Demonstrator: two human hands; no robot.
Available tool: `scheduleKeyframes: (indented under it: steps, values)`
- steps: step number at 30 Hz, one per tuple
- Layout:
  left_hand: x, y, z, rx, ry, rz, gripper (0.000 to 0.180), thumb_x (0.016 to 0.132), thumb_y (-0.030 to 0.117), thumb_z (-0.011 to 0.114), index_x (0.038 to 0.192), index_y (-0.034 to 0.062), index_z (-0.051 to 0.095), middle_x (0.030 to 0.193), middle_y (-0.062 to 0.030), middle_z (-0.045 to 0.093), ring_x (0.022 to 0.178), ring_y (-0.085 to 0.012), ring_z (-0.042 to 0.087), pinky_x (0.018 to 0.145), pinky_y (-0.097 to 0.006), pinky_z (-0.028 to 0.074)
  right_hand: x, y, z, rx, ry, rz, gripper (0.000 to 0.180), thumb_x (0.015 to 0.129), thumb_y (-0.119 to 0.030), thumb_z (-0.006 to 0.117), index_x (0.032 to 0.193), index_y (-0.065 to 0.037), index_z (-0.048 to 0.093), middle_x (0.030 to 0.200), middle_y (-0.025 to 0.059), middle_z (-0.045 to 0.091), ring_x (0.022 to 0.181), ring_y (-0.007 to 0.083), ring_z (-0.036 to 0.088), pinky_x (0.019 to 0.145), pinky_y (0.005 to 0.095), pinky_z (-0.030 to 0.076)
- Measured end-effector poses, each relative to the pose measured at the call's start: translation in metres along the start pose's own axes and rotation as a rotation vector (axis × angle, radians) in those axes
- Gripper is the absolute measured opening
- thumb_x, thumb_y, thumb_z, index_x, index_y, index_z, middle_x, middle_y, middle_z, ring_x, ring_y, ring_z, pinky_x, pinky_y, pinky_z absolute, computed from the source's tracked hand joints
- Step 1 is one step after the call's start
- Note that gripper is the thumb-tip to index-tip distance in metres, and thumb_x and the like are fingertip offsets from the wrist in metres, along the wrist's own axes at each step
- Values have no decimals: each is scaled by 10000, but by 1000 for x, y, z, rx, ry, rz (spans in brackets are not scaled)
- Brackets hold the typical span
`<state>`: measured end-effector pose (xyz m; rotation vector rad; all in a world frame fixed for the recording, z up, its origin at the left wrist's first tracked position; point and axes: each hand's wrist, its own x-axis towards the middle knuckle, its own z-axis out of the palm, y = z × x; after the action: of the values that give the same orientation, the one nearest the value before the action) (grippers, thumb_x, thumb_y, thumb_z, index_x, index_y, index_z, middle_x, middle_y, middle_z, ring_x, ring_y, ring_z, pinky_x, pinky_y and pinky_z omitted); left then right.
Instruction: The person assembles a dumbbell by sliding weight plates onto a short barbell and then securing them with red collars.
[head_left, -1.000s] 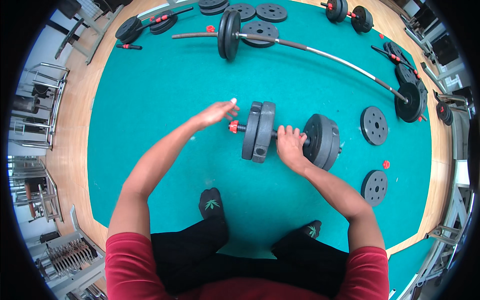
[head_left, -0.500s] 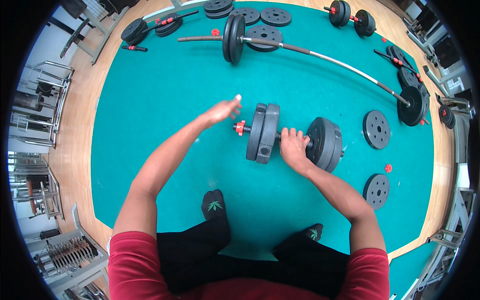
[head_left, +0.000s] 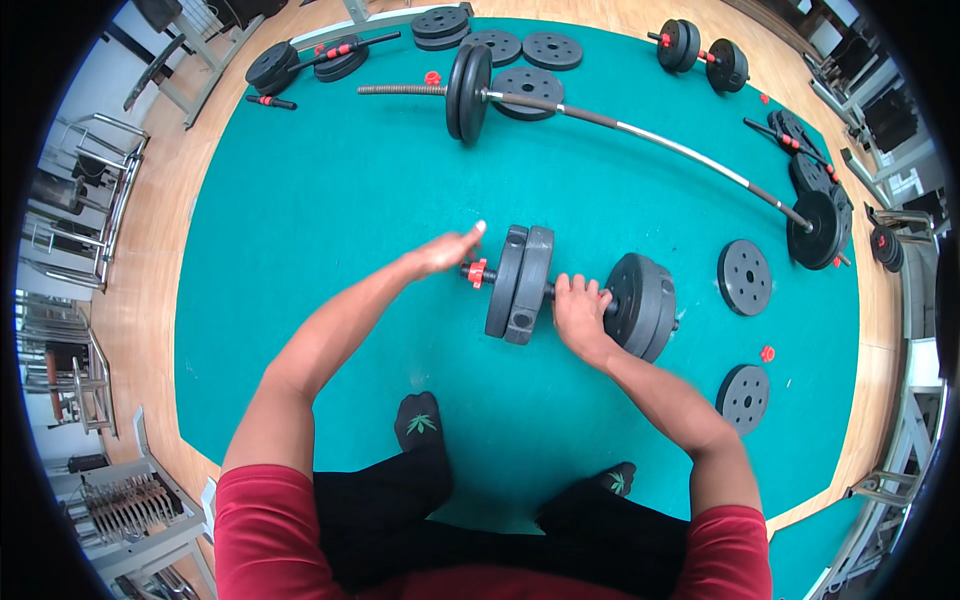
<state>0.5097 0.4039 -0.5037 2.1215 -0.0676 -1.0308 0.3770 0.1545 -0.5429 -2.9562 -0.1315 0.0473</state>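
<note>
A dumbbell with black plates stands in front of me, its bar running left to right. My right hand (head_left: 582, 310) is closed round the middle of the dumbbell's bar (head_left: 549, 291), between the two sets of plates. On the bar's left end sits a red collar nut (head_left: 477, 273), with a gap between it and the left plates (head_left: 521, 285). Just left of that end is my left hand (head_left: 447, 252), thumb stretched out and fingers loosely curled, holding nothing that I can see. The right plates (head_left: 641, 306) stand beside my right wrist.
A long barbell (head_left: 662, 143) lies across the green mat beyond the dumbbell. Two loose plates, one farther (head_left: 745, 277) and one nearer (head_left: 743, 399), lie at right with a red nut (head_left: 767, 353) between them. More plates and bars line the far edge. My feet (head_left: 418, 420) are close by.
My left hand has come nearer the bar's left end, its motion slower. The right hand keeps its hold on the dumbbell. The whole view has shifted slightly.
</note>
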Motion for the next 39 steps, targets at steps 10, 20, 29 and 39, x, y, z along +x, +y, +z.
scheduleKeyframes:
  steps: [10, 20, 29, 39]
  values:
    - [-1, 6, -21, -432, 105, 162, 652, 993, 571, 369, 740, 38, 648, 1053, -128, 687, 1057, -256, 611, 965, -454, 448, 0, -1, -4, 19, -16, -17, 286, 780, 7, 589, 1056, -45, 531, 1013, 165, 538, 993, 370, 525, 885, 611, 366]
    - [4, -18, -11, 62, -321, 276, 433, 805, 147, 774, 1194, 92, 594, 1166, -50, 608, 1048, -196, 575, 911, -365, 464, 0, -5, 0, 14, 11, -18, 295, 772, -4, 610, 1055, -34, 533, 1015, 170, 543, 986, 370, 531, 876, 611, 371]
    - [-5, -19, -4, 12, -172, 212, 617, 804, 199, 760, 1335, 53, 483, 985, -74, 566, 1003, -252, 564, 946, -381, 438, 0, -5, -3, 12, 8, -25, 269, 780, -8, 606, 1038, -40, 536, 1007, 170, 550, 968, 371, 537, 862, 605, 376]
    - [-23, 13, 19, 702, 33, 746, 515, 638, 140, 825, 1023, 42, 498, 986, -144, 540, 988, -308, 549, 848, -443, 445, -4, 4, 0, 7, -22, 0, 326, 758, -7, 634, 1066, -41, 536, 1035, 164, 544, 991, 359, 528, 880, 594, 371]
